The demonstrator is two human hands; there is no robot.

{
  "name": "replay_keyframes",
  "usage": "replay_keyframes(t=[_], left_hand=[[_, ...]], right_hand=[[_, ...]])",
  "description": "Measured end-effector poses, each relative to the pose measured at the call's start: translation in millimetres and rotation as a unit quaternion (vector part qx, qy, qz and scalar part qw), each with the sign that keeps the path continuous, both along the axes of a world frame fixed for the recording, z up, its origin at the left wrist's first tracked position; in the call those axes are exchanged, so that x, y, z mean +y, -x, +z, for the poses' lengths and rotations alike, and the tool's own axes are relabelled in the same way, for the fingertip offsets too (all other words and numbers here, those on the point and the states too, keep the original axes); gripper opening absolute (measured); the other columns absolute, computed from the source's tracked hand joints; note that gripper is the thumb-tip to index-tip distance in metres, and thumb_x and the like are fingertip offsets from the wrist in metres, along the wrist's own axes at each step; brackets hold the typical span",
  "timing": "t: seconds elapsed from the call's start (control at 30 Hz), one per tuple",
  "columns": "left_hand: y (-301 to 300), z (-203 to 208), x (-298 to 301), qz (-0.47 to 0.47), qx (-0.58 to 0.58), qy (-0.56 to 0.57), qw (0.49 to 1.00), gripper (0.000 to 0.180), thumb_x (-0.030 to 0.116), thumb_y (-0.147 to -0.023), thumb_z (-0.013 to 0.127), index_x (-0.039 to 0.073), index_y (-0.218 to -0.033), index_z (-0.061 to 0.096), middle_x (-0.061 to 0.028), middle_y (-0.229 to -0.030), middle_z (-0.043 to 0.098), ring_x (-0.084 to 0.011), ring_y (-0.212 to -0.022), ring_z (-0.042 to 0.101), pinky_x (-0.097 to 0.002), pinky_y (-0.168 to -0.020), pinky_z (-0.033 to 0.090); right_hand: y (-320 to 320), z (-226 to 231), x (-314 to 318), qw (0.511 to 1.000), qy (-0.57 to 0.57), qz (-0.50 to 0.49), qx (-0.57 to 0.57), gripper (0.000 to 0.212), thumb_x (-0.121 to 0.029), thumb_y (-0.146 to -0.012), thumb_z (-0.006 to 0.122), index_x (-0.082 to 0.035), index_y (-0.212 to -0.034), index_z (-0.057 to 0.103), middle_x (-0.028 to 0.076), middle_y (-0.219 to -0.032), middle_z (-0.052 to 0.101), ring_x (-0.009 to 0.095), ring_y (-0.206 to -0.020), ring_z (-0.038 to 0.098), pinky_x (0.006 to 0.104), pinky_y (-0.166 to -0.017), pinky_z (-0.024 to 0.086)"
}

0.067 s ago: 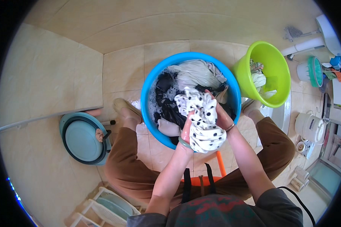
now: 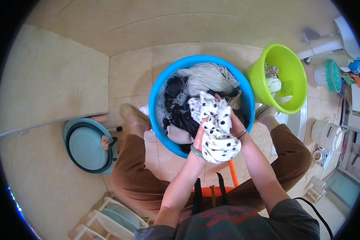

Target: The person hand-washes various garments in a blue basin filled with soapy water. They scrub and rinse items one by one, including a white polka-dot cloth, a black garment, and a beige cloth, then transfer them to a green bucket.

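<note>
Barely shifted: left hand (image 2: 199, 141), right hand (image 2: 233, 127) still clenched on white black-dotted wet cloth (image 2: 216, 130), scrubbing over round blue plastic basin (image 2: 158, 120).

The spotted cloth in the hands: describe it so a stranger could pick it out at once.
Find the big round blue basin of soapy water on the tiled floor, beside the lime-green bucket. At its near rim, the left hand and right hand grip a bunched white cloth. It alone carries black spots; the laundry in the basin is plain dark, grey or beige.
</note>
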State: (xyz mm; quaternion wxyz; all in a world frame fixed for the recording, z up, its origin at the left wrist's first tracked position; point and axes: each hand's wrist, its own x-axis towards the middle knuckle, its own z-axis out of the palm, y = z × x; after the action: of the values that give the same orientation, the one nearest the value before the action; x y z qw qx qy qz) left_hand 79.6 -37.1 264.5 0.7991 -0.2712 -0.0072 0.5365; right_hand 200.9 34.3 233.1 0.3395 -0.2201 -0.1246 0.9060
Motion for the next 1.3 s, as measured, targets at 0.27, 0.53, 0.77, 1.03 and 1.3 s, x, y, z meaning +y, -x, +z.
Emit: replay_keyframes(t=[0.27,0.53,0.77,1.03,1.3], left_hand=[[-3.6,-7.9,-5.5,-0.106,0.058,0.065,0.99,0.038,0.035,-0.095,0.053,0.008,-0.122,0.058,-0.0091,-0.11,0.068,-0.0228,-0.093,0.067,-0.0367,-0.085,0.055],[-11.2,-6.4,1.0,-0.131,0.407,0.081,0.9,0.022,0.022,-0.092,0.054,0.004,-0.105,0.06,-0.0017,-0.091,0.064,-0.0096,-0.078,0.062,-0.0257,-0.07,0.05],[-20.4,-35.8,-7.5,-0.106,0.556,0.087,0.82,0.028,0.026,-0.096,0.045,0.003,-0.106,0.058,-0.0024,-0.09,0.063,-0.0104,-0.075,0.061,-0.0272,-0.067,0.05],[-1.2,18.5,1.4,-0.076,0.316,0.061,0.944,0.048,0.031,-0.098,0.052,0.008,-0.138,0.038,-0.0061,-0.113,0.06,-0.0171,-0.096,0.064,-0.0316,-0.084,0.053],[-6.2,19.5,8.5,-0.151,0.464,0.005,0.873,0.039,0.024,-0.09,0.066,0.002,-0.12,0.053,-0.0029,-0.098,0.066,-0.0138,-0.084,0.066,-0.0281,-0.072,0.055]], right_hand=[[11.5,8.7,31.8,0.971,-0.126,0.029,-0.199,0.022,-0.018,-0.084,0.069,-0.008,-0.101,0.057,0.0,-0.094,0.06,0.008,-0.083,0.058,0.0255,-0.073,0.048],[22.6,-0.7,34.7,0.883,-0.253,0.059,-0.392,0.025,-0.012,-0.073,0.075,-0.006,-0.089,0.057,-0.002,-0.077,0.058,0.006,-0.073,0.053,0.024,-0.064,0.045],[34.3,1.1,30.4,0.798,-0.339,0.035,-0.496,0.025,-0.013,-0.074,0.067,-0.004,-0.094,0.056,0.006,-0.076,0.062,0.011,-0.072,0.059,0.0283,-0.068,0.049],[22.5,9.7,30.7,0.856,-0.335,0.078,-0.386,0.055,-0.005,-0.076,0.063,-0.014,-0.13,0.053,0.008,-0.101,0.065,0.017,-0.089,0.062,0.0307,-0.081,0.049],[12.9,17.0,44.8,0.885,-0.331,0.204,-0.256,0.078,-0.034,-0.088,0.066,-0.009,-0.149,0.026,0.007,-0.151,0.033,0.019,-0.131,0.042,0.0344,-0.107,0.034]])
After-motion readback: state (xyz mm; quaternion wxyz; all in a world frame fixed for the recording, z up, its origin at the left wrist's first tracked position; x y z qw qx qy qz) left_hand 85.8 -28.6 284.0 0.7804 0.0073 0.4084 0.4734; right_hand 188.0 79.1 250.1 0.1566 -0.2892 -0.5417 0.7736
